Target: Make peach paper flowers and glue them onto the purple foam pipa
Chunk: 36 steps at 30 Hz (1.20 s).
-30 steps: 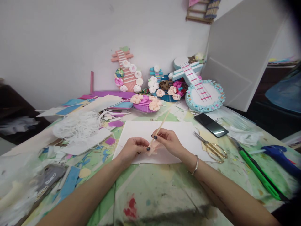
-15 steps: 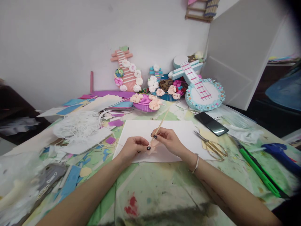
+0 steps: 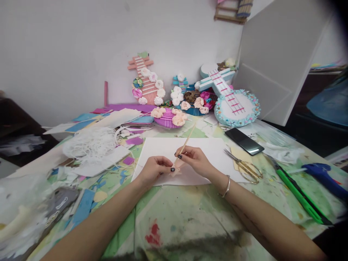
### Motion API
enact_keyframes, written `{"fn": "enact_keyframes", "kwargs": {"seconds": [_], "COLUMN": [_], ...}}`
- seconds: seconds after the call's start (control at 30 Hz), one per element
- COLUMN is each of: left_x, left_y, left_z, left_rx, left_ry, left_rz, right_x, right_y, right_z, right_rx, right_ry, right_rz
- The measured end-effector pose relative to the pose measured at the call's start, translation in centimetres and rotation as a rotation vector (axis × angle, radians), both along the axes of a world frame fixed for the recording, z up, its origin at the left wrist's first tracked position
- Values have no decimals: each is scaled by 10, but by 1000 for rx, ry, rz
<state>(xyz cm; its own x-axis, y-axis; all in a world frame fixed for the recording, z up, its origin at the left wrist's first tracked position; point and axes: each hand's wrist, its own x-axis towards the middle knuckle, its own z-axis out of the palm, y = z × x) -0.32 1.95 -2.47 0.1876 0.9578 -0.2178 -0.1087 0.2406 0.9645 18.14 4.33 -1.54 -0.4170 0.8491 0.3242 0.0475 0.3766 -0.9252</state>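
Over a white sheet [image 3: 156,146], both of my hands meet at a small cut piece of pale peach paper [image 3: 176,172]. My left hand [image 3: 156,168] pinches the paper's edge between thumb and finger. In my right hand [image 3: 194,159] is a thin wooden stick [image 3: 189,136], gripped near its lower end and slanting up and to the right. The stick's low end reaches the peach paper, but fingers partly hide where they meet. Gold-handled scissors [image 3: 246,168] lie just right of the sheet.
A phone [image 3: 244,141], a green utility knife [image 3: 297,194] and a blue glue gun [image 3: 326,177] lie on the right. White shredded strips [image 3: 91,145] and paper scraps crowd the left. Flower-decorated paper instruments, one light blue [image 3: 236,107], lean at the back wall.
My hands stay at the peach paper with almost no movement. The whole view has shifted very slightly.
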Motion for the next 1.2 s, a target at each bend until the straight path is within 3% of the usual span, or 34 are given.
{"fn": "enact_keyframes", "kwargs": {"seconds": [0.53, 1.2], "left_x": [-1, -2], "left_y": [0, 0], "left_z": [-4, -3], "left_rx": [29, 31], "left_ry": [-4, 4], "left_rz": [-44, -61], "right_x": [-2, -1], "right_y": [1, 0], "right_z": [-4, -1], "right_rx": [-49, -56], "right_ry": [11, 40], "right_rz": [-42, 16]}}
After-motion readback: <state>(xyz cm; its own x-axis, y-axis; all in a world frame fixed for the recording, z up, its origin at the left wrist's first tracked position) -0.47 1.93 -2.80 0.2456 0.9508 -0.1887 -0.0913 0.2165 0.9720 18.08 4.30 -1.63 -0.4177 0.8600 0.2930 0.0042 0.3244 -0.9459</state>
